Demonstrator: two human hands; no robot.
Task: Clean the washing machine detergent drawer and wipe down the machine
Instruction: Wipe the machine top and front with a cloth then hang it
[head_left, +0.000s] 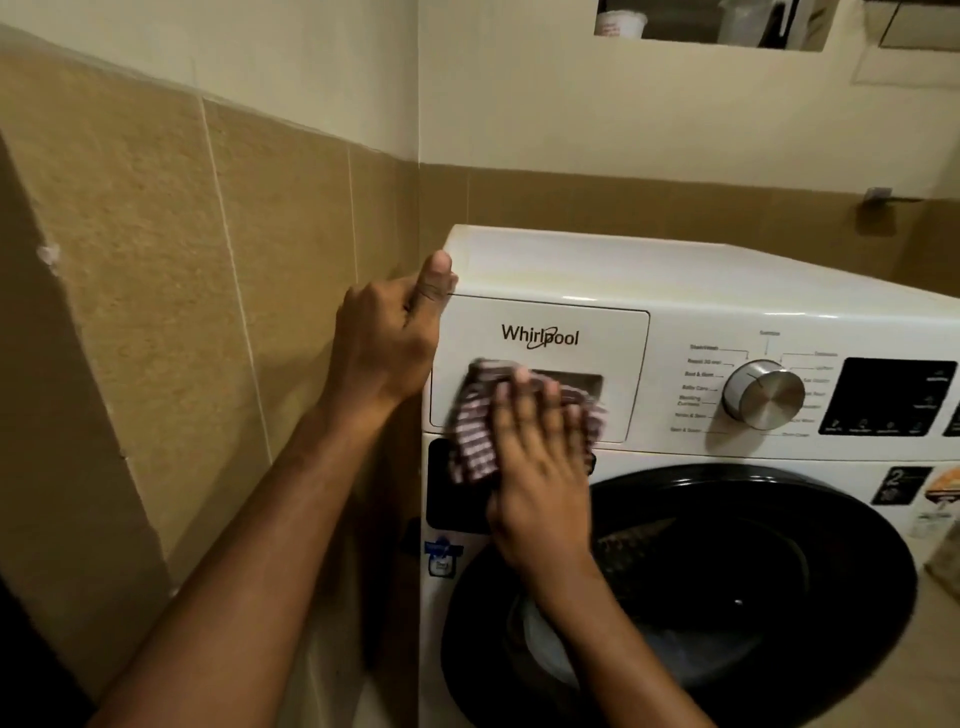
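A white front-loading washing machine (675, 275) fills the right half of the view. Its detergent drawer (571, 332) sits closed at the top left of the front panel. My right hand (540, 467) presses a striped brown-and-white cloth (475, 431) flat against the drawer's handle recess, fingers straight. My left hand (389, 338) grips the machine's top left corner, with the thumb up on the lid edge and the fingers curled round the side, out of sight.
A tiled wall (208, 260) stands close to the machine's left side, leaving a narrow gap. A silver dial (763, 395) and a dark display (888, 397) lie right of the drawer. The round black door (779, 571) is below. A wall niche (711, 23) holds containers.
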